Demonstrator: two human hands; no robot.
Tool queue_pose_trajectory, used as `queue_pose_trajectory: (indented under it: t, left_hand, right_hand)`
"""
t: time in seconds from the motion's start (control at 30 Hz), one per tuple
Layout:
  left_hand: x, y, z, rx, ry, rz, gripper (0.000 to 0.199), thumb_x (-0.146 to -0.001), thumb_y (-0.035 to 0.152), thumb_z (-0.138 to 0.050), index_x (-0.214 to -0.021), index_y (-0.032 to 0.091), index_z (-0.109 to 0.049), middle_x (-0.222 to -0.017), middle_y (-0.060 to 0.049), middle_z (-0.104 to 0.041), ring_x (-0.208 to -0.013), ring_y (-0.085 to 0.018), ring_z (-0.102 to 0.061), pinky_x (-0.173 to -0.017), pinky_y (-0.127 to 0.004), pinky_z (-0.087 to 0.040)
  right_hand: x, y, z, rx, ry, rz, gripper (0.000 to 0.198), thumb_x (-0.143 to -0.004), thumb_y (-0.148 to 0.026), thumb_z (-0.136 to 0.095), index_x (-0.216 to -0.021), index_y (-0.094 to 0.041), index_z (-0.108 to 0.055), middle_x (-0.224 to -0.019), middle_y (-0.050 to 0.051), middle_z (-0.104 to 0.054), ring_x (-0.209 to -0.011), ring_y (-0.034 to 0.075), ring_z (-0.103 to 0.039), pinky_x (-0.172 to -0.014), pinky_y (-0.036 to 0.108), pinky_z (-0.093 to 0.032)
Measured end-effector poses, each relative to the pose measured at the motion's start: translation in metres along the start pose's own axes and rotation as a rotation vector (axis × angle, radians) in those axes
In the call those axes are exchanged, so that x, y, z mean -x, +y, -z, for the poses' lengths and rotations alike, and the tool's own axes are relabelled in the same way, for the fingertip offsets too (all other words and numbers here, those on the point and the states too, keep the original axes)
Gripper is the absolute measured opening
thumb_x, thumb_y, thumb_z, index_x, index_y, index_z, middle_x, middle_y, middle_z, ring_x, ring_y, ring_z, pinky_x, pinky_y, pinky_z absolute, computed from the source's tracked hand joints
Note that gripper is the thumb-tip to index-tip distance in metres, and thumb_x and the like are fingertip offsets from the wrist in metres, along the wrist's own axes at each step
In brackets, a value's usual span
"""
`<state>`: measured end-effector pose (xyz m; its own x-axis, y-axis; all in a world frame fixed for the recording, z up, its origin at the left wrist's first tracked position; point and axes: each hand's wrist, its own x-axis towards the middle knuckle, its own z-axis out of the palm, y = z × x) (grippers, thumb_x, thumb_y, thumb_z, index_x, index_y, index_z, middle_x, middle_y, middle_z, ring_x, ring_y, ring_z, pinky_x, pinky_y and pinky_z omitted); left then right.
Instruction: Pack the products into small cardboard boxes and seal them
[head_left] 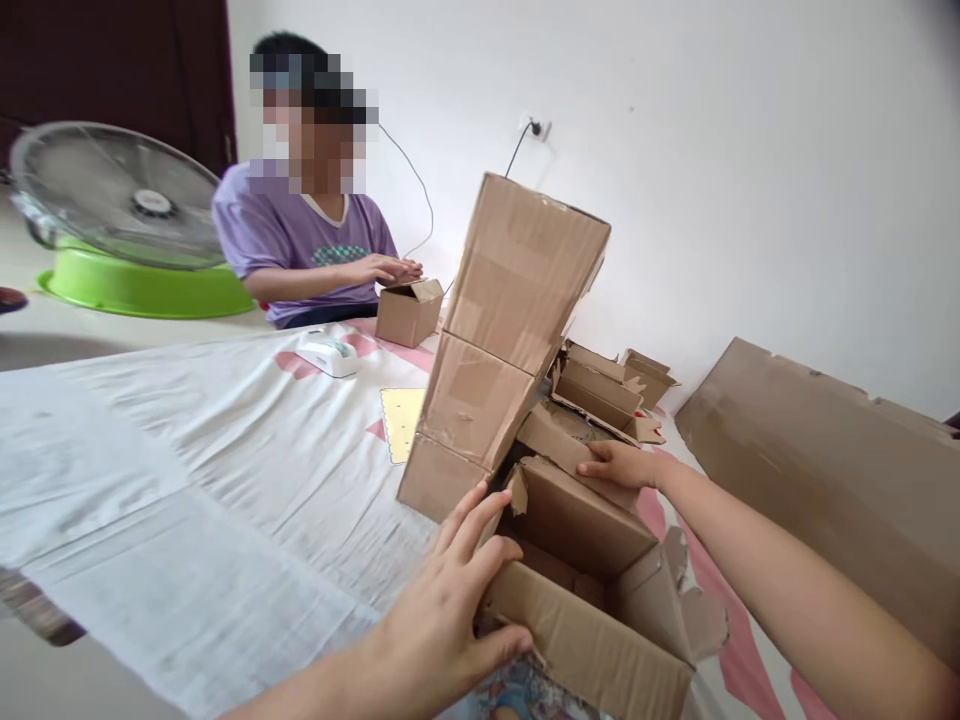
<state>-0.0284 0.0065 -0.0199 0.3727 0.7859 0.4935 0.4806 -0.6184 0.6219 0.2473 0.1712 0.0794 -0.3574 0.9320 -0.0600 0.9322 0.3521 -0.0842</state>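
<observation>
An open, empty cardboard box (592, 640) stands right in front of me, its torn flaps folded outward. My left hand (469, 580) spans its left end, thumb on the near side and fingers apart at the far corner. At the far side, my right hand (622, 465) has its fingers bent over a cardboard flap (551, 445); part of the fingers is hidden. Just beyond my left fingertips rises a tall stack of closed cardboard boxes (480, 380), which looks tilted to the right in view.
More open boxes (596, 390) lie behind the right hand. A large cardboard sheet (825, 480) leans at the right. Across the cloth-covered table (225, 430), a person in purple (307, 230) touches a small box (409, 315). A white device (328, 353) and yellow card (401, 420) lie between.
</observation>
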Motion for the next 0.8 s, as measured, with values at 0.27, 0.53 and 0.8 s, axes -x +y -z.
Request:
queue_pose_trajectory:
  t: [0.27, 0.53, 0.8]
  left_hand:
    - [0.002, 0.004, -0.002, 0.095, -0.024, 0.05, 0.038, -0.07, 0.029, -0.075, -0.103, 0.025, -0.058, -0.157, -0.011, -0.025, -0.138, -0.037, -0.037, -0.104, -0.054, -0.046]
    - [0.002, 0.007, -0.004, 0.079, -0.004, -0.004, 0.042, -0.076, 0.035, -0.072, -0.113, 0.026, -0.056, -0.159, -0.012, -0.023, -0.14, -0.037, -0.034, -0.106, -0.054, -0.044]
    - [0.005, -0.01, -0.015, 0.08, 0.015, -0.059, 0.061, -0.076, 0.045, -0.07, -0.131, 0.031, -0.049, -0.161, -0.01, -0.017, -0.14, -0.038, -0.033, -0.106, -0.054, -0.044]
  right_hand:
    - [0.01, 0.01, 0.005, 0.106, -0.148, 0.019, 0.009, -0.074, -0.02, -0.065, -0.083, -0.022, -0.065, -0.078, -0.001, -0.07, -0.074, 0.017, -0.063, -0.061, 0.023, -0.042]
    - [0.011, -0.002, -0.008, 0.283, -0.06, -0.091, 0.016, -0.077, -0.017, -0.061, -0.091, -0.018, -0.068, -0.093, 0.01, -0.073, -0.085, 0.025, -0.067, -0.067, 0.029, -0.043]
    - [-0.014, 0.02, -0.018, 0.356, 0.002, -0.159, 0.018, -0.077, -0.019, -0.063, -0.094, -0.017, -0.069, -0.095, 0.013, -0.073, -0.087, 0.027, -0.067, -0.07, 0.031, -0.044]
